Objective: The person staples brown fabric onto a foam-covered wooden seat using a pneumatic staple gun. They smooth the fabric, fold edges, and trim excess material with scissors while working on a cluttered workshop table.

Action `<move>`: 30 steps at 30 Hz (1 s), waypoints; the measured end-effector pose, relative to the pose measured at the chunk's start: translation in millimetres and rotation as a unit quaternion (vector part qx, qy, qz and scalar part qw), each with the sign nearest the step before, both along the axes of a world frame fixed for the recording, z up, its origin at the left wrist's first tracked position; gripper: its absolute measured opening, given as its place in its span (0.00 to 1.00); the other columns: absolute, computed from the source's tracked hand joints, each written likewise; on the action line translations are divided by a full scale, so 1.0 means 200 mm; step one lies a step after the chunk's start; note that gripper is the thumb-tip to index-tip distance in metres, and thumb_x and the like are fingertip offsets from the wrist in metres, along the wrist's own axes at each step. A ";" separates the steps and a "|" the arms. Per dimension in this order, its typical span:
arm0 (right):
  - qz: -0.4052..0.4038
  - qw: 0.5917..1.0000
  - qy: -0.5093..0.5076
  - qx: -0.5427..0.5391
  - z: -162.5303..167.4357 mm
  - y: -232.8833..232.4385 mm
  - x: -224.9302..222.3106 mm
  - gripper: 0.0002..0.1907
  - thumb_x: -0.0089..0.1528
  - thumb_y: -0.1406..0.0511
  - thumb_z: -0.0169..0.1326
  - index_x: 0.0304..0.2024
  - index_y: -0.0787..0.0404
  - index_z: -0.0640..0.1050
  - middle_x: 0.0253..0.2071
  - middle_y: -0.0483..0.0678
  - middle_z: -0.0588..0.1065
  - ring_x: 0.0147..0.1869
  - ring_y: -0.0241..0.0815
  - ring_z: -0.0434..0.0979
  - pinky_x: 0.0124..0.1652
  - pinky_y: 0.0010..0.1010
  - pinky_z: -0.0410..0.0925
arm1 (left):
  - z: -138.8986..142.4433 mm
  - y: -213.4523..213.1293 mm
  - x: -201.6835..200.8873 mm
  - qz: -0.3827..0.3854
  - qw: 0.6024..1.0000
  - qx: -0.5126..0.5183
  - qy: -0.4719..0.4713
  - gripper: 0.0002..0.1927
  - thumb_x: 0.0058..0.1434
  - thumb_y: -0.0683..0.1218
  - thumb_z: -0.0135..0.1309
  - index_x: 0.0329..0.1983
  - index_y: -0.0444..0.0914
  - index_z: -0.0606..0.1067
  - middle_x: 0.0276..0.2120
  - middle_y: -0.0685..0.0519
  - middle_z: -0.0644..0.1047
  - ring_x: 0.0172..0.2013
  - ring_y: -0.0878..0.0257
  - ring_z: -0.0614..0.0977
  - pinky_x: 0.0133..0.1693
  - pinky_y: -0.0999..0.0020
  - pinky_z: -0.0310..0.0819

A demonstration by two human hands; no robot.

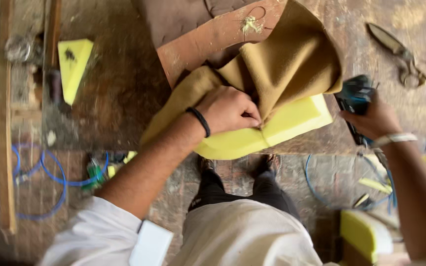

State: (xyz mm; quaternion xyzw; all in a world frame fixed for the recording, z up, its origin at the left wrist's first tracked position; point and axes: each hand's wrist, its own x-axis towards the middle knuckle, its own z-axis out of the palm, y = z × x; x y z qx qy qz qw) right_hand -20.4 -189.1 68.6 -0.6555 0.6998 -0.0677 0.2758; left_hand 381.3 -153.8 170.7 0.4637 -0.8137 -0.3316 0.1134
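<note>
the left hand [230, 109] sits on top of the tan cloth [282, 64], fingers curled and pinching a fold of it down against the yellow foam [272, 130] underneath. a black band [199, 121] rings that wrist. the cloth bunches up just beyond the knuckles and drapes to the far right, covering most of the foam; only the foam's near edge and right corner show. the right hand [373, 120] is closed around a dark blue stapler [353, 98], held just beside the foam's right corner, not clearly touching it. a pale bracelet [395, 139] is on that wrist.

the foam lies at the near edge of the worn bench [119, 88], its near side hanging a little over that edge above the person's legs. its long axis runs left to right, tilted so the right end is farther away. a brown board [208, 39] lies under the cloth on the far side, slanting the same way. to the left the bench top is open up to a yellow foam wedge [74, 66], which points near and is well apart from the hands. scissors [405, 59] lie far right, clear of the stapler, blades pointing far left. below the bench, blue hose [50, 172] loops on the floor at left and right, and another foam block [363, 234] sits near right.
</note>
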 end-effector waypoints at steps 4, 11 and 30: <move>-0.124 0.991 -0.048 0.024 0.33 0.67 0.02 0.21 0.69 0.58 0.65 0.27 0.68 0.79 0.22 0.53 0.76 0.23 0.46 0.79 0.28 0.40 0.71 | -0.05 0.01 -0.02 -0.043 0.996 -0.046 0.062 0.09 0.53 0.55 0.64 0.33 0.49 0.86 0.30 0.54 0.84 0.34 0.56 0.86 0.40 0.58 0.79; -0.109 0.987 0.041 0.113 0.68 0.90 0.54 0.15 0.54 0.59 0.69 0.28 0.64 0.80 0.20 0.52 0.75 0.19 0.44 0.75 0.25 0.39 0.70 | -0.11 0.01 -0.07 -0.051 0.997 -0.027 0.054 0.07 0.53 0.55 0.63 0.32 0.51 0.86 0.31 0.54 0.84 0.35 0.55 0.85 0.40 0.56 0.79; -0.091 0.951 0.175 0.236 0.90 0.62 0.91 0.19 0.56 0.59 0.62 0.20 0.71 0.82 0.17 0.55 0.77 0.22 0.50 0.78 0.30 0.42 0.74 | -0.21 0.03 -0.13 -0.073 0.989 -0.113 0.061 0.06 0.58 0.46 0.57 0.28 0.47 0.83 0.31 0.47 0.83 0.34 0.48 0.85 0.37 0.52 0.80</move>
